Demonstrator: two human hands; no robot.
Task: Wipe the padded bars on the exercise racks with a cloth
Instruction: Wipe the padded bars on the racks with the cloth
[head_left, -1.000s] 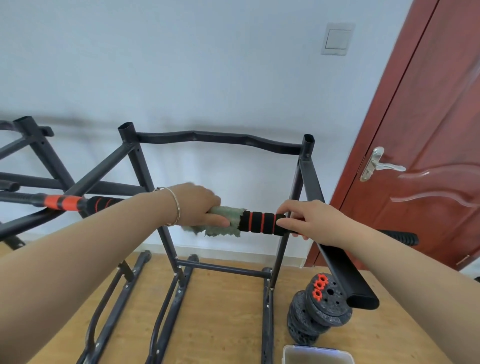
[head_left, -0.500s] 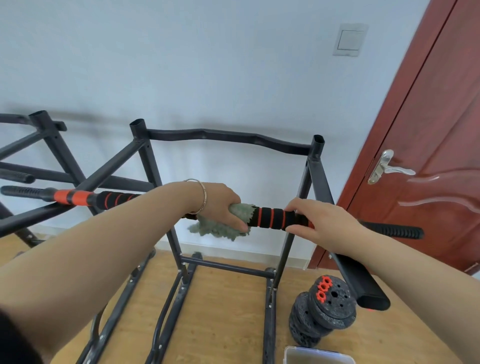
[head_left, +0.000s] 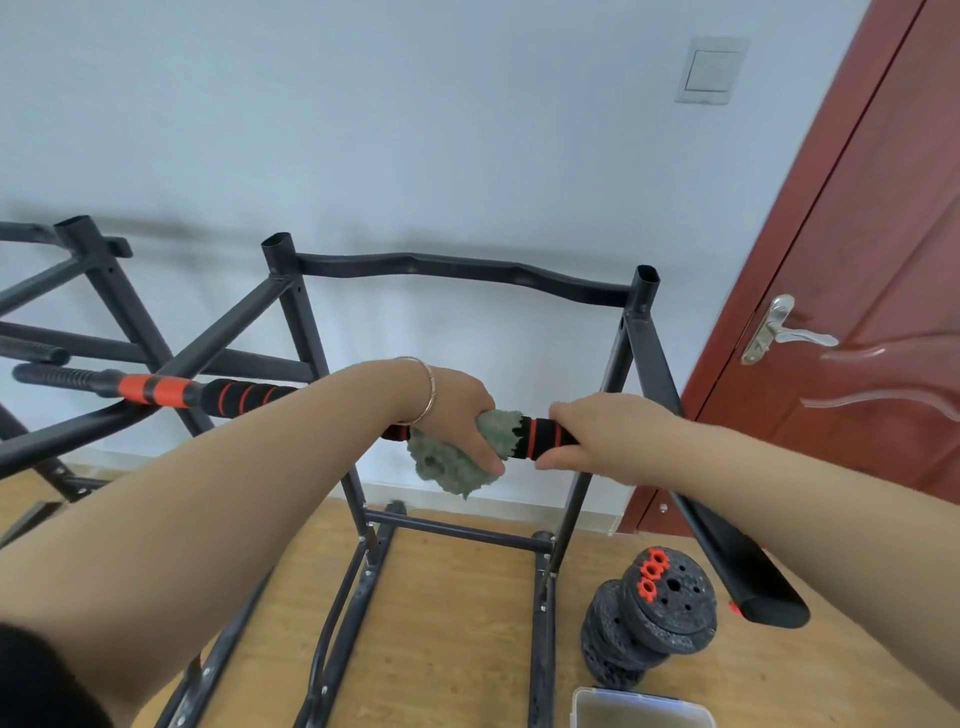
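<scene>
Grips a fuzzy green cloth (head_left: 452, 462) in the left hand (head_left: 467, 415), wrapped round the padded bar (head_left: 540, 436), with thumb and fingers closed over both. Wears a thin bangle (head_left: 428, 389) on that wrist. Clasps the same bar just right of the cloth with the right hand (head_left: 608, 436), curled round the black foam with its red rings, near the left hand but not touching it. Holds the bar roughly level across the front of a black steel rack (head_left: 457, 270), running left behind the forearm to an orange-and-black section and a ribbed end. Cannot tell whether it rests on the frame. Looks down on a wooden floor (head_left: 457, 623), with a second rack (head_left: 104, 275) to the left against the white wall (head_left: 363, 130). Shows stacked black plates (head_left: 660, 613) with orange nuts low on the right, just beside the rack's right foot, and a clear box (head_left: 639, 709) at the bottom edge. Takes in a red-brown door (head_left: 883, 260) with a silver handle (head_left: 784, 332) on the right, and a white switch (head_left: 709, 70) high on the wall
</scene>
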